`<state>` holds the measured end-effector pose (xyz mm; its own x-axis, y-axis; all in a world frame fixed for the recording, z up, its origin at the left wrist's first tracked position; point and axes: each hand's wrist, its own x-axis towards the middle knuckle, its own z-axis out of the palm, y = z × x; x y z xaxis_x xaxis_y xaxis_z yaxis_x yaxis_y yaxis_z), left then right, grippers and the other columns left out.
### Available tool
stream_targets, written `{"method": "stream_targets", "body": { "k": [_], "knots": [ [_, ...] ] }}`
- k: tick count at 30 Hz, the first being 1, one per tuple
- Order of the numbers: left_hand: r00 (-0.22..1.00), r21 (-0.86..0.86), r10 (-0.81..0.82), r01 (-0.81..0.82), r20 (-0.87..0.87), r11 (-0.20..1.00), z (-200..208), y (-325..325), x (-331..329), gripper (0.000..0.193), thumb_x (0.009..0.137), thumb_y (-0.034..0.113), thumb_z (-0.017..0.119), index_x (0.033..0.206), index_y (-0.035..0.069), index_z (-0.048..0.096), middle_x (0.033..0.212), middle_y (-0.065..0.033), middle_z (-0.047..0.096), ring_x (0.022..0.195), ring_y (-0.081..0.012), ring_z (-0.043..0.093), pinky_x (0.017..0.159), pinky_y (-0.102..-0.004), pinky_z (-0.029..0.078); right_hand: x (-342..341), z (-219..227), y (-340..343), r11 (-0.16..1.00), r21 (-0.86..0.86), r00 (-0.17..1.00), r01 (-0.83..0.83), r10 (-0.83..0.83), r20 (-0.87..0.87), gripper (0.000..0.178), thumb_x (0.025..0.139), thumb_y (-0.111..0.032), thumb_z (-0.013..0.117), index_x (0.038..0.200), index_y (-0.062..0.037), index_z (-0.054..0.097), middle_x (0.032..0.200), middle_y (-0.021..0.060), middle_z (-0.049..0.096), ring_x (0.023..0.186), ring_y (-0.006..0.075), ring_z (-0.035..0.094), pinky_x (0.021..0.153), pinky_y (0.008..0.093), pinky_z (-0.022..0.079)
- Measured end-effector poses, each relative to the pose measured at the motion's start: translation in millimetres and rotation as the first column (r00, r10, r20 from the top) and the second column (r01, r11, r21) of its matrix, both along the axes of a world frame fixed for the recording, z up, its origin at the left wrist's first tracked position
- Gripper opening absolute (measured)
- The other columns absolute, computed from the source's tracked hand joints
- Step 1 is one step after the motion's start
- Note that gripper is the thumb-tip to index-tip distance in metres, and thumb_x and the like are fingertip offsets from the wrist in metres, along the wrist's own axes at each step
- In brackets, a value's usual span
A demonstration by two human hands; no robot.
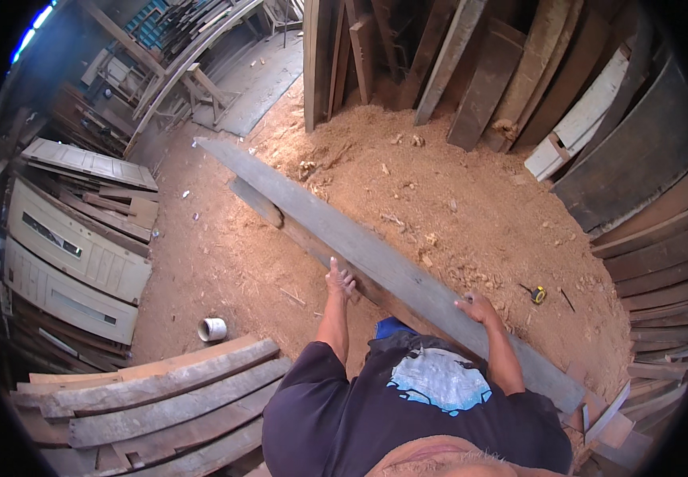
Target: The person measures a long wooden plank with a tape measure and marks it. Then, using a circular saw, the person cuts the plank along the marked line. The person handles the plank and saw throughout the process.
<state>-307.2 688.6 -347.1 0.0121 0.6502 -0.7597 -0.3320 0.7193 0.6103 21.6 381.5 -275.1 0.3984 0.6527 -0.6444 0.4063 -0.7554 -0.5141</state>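
A long grey wooden plank [352,230] runs slantwise in front of me, from the far left to the near right. Under its left edge shows a second, browner plank [310,246] with a dark notch toward its far end. My left hand [340,281] is closed at the near edge of this brown plank, its thumb pointing up and its fingers curled. Over the grey plank's right edge hooks my right hand [479,308], its fingertips partly hidden. A yellow tape measure [538,295] lies on the sawdust beyond my right hand.
Sawdust and shavings [439,199] cover the ground. Boards [487,83] lean at the back, with more stacked at the right. Old panelled doors [73,238] lie at the left, a white pot [212,329] stands nearby, and a plank pile [177,381] fills the lower left.
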Motion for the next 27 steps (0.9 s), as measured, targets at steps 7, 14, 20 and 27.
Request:
{"method": "stream_targets", "body": {
  "k": [7, 14, 20, 27],
  "knots": [
    [0.993, 0.024, -0.035, 0.032, 0.113, 0.999, -18.3, 44.5, 9.3, 0.086, 0.086, 0.064, 0.067, 0.141, 0.004, 0.038, 0.143, -0.0212, 0.051, 0.118, -0.0382, 0.059, 0.094, -0.0512, 0.048, -7.3, -10.9, 23.6, 0.995, -0.097, 0.998, -0.024, 0.019, -0.056, 0.083, 0.075, -0.061, 0.075, 0.131, -0.0006, 0.063, 0.128, 0.0259, 0.064, 0.12, 0.0374, 0.062, 0.102, 0.0423, 0.047],
    [0.969, 0.091, -0.186, 0.173, 0.165, 0.981, -19.5, 44.1, 8.2, 0.073, 0.087, 0.062, 0.068, 0.133, 0.01, 0.046, 0.129, -0.014, 0.062, 0.111, -0.0284, 0.063, 0.089, -0.0441, 0.05, 12.6, -17.8, 31.0, 0.981, -0.185, 0.986, -0.053, 0.022, -0.167, 0.075, 0.072, -0.059, 0.079, 0.117, 0.0011, 0.071, 0.109, 0.0187, 0.073, 0.099, 0.0282, 0.07, 0.086, 0.0388, 0.053],
    [0.971, 0.079, -0.14, 0.127, 0.192, 0.989, -17.2, 50.2, 4.9, 0.069, 0.088, 0.055, 0.07, 0.134, 0.009, 0.047, 0.132, -0.0165, 0.06, 0.112, -0.0311, 0.062, 0.092, -0.0452, 0.05, 25.4, -52.3, 29.3, 0.967, -0.248, 0.93, -0.052, -0.044, -0.366, 0.072, 0.072, -0.051, 0.084, 0.12, 0.0003, 0.07, 0.109, 0.013, 0.073, 0.096, 0.0221, 0.068, 0.084, 0.0361, 0.053],
    [0.991, 0.069, 0.096, -0.102, 0.089, 0.992, -30.9, 78.9, 11.8, 0.076, 0.091, 0.048, 0.068, 0.141, -0.001, 0.038, 0.135, -0.0185, 0.057, 0.114, -0.0358, 0.061, 0.092, -0.0514, 0.052, 15.2, -29.4, 26.0, 0.978, -0.207, 0.921, 0.034, -0.111, -0.373, 0.074, 0.069, -0.045, 0.087, 0.124, 0.0006, 0.068, 0.112, 0.0139, 0.072, 0.1, 0.0229, 0.067, 0.089, 0.0352, 0.051]
  ]
}}
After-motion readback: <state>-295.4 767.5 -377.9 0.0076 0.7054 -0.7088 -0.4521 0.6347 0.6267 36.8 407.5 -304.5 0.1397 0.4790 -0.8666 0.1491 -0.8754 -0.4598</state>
